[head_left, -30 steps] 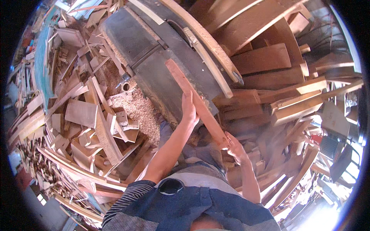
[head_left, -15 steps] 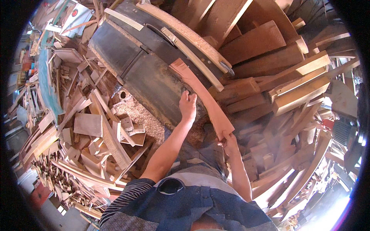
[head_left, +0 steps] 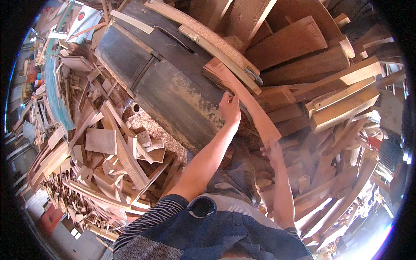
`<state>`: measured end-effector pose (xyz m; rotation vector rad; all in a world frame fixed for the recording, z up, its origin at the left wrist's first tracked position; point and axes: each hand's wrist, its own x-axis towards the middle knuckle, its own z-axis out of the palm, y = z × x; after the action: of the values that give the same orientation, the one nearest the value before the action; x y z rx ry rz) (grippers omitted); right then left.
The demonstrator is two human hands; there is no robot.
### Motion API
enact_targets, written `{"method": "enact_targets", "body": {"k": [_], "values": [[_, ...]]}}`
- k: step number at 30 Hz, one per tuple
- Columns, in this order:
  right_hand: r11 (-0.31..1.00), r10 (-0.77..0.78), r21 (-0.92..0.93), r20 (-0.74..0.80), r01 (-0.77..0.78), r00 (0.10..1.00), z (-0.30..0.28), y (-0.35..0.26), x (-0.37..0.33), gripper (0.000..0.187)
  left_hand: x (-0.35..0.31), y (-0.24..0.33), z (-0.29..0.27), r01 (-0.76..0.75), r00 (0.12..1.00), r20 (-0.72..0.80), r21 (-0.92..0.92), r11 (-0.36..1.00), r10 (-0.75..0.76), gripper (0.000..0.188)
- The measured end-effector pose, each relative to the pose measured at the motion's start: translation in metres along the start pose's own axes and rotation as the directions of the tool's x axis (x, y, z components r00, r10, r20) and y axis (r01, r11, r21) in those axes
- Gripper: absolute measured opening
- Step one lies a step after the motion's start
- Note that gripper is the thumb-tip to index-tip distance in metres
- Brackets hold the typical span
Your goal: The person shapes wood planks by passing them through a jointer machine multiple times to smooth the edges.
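Observation:
A long, slightly curved wooden board (head_left: 255, 110) lies aslant at the right side of a dark metal machine table (head_left: 173, 97). Its far end rests on the table close to a wooden fence strip (head_left: 221, 58). My right hand (head_left: 273, 152) grips the near end, which sticks out past the table's edge. Beside the board's left edge, my left hand (head_left: 230, 109) has its fingers curled in, low over the table's near right part. Whether those fingers hold anything is hidden. Sawdust speckles the tabletop around them.
Thick planks (head_left: 286, 43) are stacked just right of the fence, with beams (head_left: 346, 110) jutting toward me. Offcuts (head_left: 102, 141) and sawdust (head_left: 160, 134) heap up on the left. A thin pale strip (head_left: 132, 21) lies on the table's far side. A motor (head_left: 390, 154) stands far right.
Board and both hands have shifted right, and the board's far end now sits nearer the fence. My left hand's fingers have curled in from a looser pose.

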<state>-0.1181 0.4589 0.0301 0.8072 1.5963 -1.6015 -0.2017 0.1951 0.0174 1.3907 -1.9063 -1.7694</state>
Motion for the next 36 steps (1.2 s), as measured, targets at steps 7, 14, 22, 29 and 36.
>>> {"method": "enact_targets", "body": {"k": [7,14,22,29,36], "values": [[0.888,-0.079,-0.458,-0.06,0.043,0.995,0.02,-0.051,0.039,0.043,0.05,0.003,0.004,-0.158,0.984,-0.091,-0.056,0.986,0.153,0.035],[0.537,-0.263,-0.83,0.003,0.149,0.965,0.02,-0.067,0.064,0.065,0.08,-0.004,0.003,-0.186,0.982,-0.077,-0.195,0.963,0.174,0.031],[0.643,-0.307,-0.744,-0.033,0.182,0.951,0.071,-0.072,0.081,0.06,0.129,0.005,-0.019,-0.244,0.963,-0.144,-0.118,0.963,0.227,0.036],[0.693,-0.299,-0.701,-0.065,0.169,0.952,0.08,-0.075,0.084,0.056,0.129,0.02,-0.026,-0.172,0.971,-0.164,0.03,0.985,0.174,0.033],[0.782,-0.331,-0.577,-0.067,0.234,0.941,0.098,-0.082,0.082,0.051,0.134,0.032,-0.03,-0.154,0.969,-0.19,0.05,0.987,0.161,0.03]]}}
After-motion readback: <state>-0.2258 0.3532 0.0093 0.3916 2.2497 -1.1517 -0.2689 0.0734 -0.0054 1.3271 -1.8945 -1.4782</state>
